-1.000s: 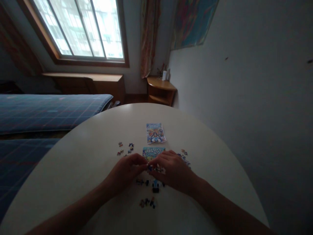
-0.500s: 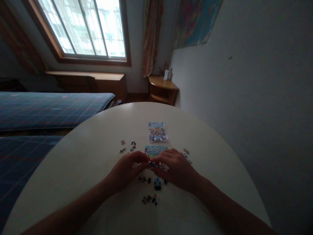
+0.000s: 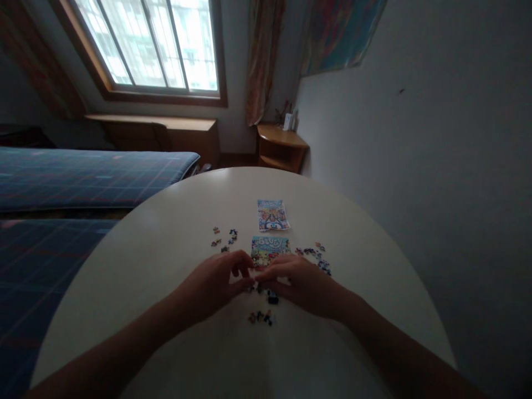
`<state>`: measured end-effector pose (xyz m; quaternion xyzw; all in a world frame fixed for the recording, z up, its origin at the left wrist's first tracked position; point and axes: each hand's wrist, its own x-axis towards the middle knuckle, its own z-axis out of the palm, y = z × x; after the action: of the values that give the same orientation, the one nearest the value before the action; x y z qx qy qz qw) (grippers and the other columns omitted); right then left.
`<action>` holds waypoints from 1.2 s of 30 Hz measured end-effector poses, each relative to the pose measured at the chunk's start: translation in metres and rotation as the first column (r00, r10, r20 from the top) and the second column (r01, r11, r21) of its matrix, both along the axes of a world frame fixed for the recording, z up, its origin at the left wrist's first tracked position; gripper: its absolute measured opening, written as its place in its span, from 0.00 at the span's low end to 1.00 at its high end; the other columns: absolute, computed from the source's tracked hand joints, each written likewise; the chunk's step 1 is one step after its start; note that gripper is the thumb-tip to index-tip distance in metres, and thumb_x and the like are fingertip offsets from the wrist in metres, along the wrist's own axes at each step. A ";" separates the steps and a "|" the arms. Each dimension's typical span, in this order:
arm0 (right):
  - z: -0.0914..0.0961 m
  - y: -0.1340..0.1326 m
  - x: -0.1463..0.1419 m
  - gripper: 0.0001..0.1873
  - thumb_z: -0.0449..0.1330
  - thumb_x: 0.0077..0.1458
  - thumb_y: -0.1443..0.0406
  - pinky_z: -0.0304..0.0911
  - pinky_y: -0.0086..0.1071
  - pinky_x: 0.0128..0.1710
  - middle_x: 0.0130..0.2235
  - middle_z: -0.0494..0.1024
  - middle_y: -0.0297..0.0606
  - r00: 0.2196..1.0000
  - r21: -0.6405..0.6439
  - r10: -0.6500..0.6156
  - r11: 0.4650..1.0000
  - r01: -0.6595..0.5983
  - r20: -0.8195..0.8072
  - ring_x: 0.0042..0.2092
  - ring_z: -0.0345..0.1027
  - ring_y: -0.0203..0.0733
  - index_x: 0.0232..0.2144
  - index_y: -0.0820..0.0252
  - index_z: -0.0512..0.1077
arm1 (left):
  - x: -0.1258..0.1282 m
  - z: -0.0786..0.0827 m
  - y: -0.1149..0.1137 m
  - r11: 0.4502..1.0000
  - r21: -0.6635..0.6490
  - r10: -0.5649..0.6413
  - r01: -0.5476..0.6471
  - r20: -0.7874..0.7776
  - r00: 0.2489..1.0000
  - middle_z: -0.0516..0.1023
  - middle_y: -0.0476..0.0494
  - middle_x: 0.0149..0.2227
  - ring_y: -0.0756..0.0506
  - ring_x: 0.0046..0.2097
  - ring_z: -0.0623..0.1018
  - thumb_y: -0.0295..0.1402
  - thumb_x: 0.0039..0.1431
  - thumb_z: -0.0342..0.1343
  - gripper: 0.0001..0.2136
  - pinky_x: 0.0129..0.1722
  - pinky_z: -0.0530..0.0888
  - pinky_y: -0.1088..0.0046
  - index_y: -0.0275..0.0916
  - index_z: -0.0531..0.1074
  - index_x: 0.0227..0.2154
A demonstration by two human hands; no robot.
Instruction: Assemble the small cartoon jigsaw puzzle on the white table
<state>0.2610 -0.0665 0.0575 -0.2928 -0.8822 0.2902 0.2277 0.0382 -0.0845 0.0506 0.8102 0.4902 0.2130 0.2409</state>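
My left hand [image 3: 222, 278] and my right hand [image 3: 301, 281] meet at their fingertips low over the white table. The left fingers are curled, with the thumb below them at a small pale puzzle piece [image 3: 255, 280]. From the other side, my right forefinger reaches that same spot; dim light blurs the grip. Under and beside the fingertips lie dark puzzle pieces [image 3: 272, 297], some with blue, partly covered by the right hand. Nearer me is a small row of orange and dark puzzle pieces [image 3: 261, 317]. Just beyond the hands is a colourful "Bluey" card [image 3: 270, 244], its lower part covered.
A printed packet [image 3: 272, 215] lies beyond the card on the round table [image 3: 199, 199]. Loose puzzle pieces [image 3: 233, 235] are at the left, and more puzzle pieces [image 3: 322, 260] at the right. A mattress [image 3: 103, 177] stands at the left, a wall [image 3: 415, 166] at the right.
The view has tipped slightly, so the table sits higher. My hands have come nearer me over the dark pieces, uncovering more of the card and the pieces at the right.
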 end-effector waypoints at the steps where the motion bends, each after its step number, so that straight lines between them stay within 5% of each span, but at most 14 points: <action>1: 0.001 -0.002 -0.001 0.10 0.62 0.60 0.70 0.66 0.31 0.43 0.38 0.82 0.35 1.000 -0.024 0.010 1.000 -0.009 0.030 0.40 0.74 0.36 0.42 0.55 0.79 | 0.000 0.002 -0.008 0.998 0.052 -0.015 0.020 -0.106 0.994 0.79 0.47 0.32 0.46 0.33 0.77 0.31 0.59 0.58 0.03 0.33 0.73 0.71 0.40 0.74 0.36; 6: -0.002 -0.008 -0.008 0.05 0.62 0.60 0.69 0.64 0.31 0.43 0.35 0.82 0.35 0.990 -0.032 0.032 0.999 -0.028 0.137 0.38 0.75 0.37 0.36 0.58 0.79 | 0.001 -0.002 -0.062 0.914 0.294 -0.153 0.281 -0.391 0.908 0.79 0.45 0.37 0.43 0.36 0.77 0.26 0.62 0.53 0.07 0.34 0.75 0.67 0.42 0.73 0.40; 11: -0.006 -0.010 -0.013 0.07 0.61 0.61 0.69 0.64 0.30 0.44 0.36 0.83 0.35 0.988 -0.007 0.060 0.998 -0.060 0.141 0.38 0.76 0.36 0.38 0.57 0.80 | -0.007 -0.019 -0.099 0.899 0.342 -0.130 0.275 -0.391 0.911 0.75 0.38 0.54 0.37 0.48 0.76 0.40 0.62 0.56 0.23 0.46 0.76 0.59 0.42 0.65 0.58; 25: -0.010 -0.011 -0.016 0.07 0.63 0.58 0.68 0.64 0.31 0.45 0.34 0.84 0.34 0.986 0.011 0.040 0.999 -0.043 0.164 0.37 0.77 0.37 0.37 0.56 0.81 | -0.016 -0.052 -0.100 0.931 0.315 -0.099 0.184 -0.267 0.959 0.68 0.38 0.60 0.34 0.55 0.69 0.47 0.56 0.58 0.33 0.53 0.70 0.55 0.47 0.59 0.64; 36: -0.006 -0.015 -0.019 0.08 0.63 0.54 0.72 0.63 0.33 0.46 0.33 0.84 0.34 0.982 0.034 0.000 0.999 -0.006 0.189 0.37 0.76 0.39 0.33 0.57 0.81 | -0.013 -0.055 -0.102 0.910 0.354 -0.098 0.218 -0.326 0.940 0.69 0.39 0.61 0.33 0.55 0.71 0.45 0.56 0.58 0.34 0.53 0.69 0.55 0.40 0.59 0.64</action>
<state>0.2416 -0.0817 0.0515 -0.3139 -0.9051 0.2462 0.1473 0.0255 -0.1865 -0.0044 0.9019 0.4016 0.1585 0.0163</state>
